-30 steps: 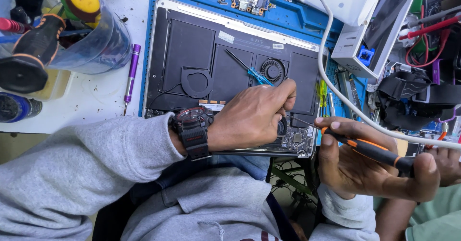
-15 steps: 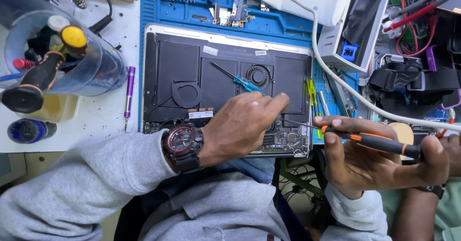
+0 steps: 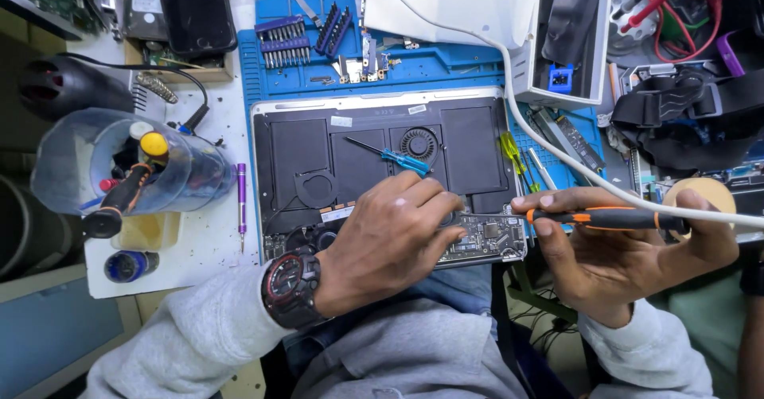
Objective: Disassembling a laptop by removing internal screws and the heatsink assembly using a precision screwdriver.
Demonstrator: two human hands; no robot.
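Left hand [image 3: 394, 236] lies palm-down on the near edge of the opened laptop [image 3: 382, 140], fingers curled, watch on the wrist. Right hand [image 3: 629, 260], just right of the laptop, closes its grip on an orange-black screwdriver [image 3: 609, 218].

Opened laptop [image 3: 382, 140] sits on the mat [image 3: 446, 65], mid-bench. A small screwdriver [image 3: 391, 157] lies on its panel, just left of the fan [image 3: 417, 142]. Left hand [image 3: 390, 236] rests on the laptop's near edge, over the board [image 3: 489, 238]. Right hand [image 3: 629, 252] sits just right of that, holding a screwdriver [image 3: 605, 218] crosswise. Tool cup [image 3: 135, 164] stands well left; bit racks [image 3: 306, 37] lie behind the laptop.
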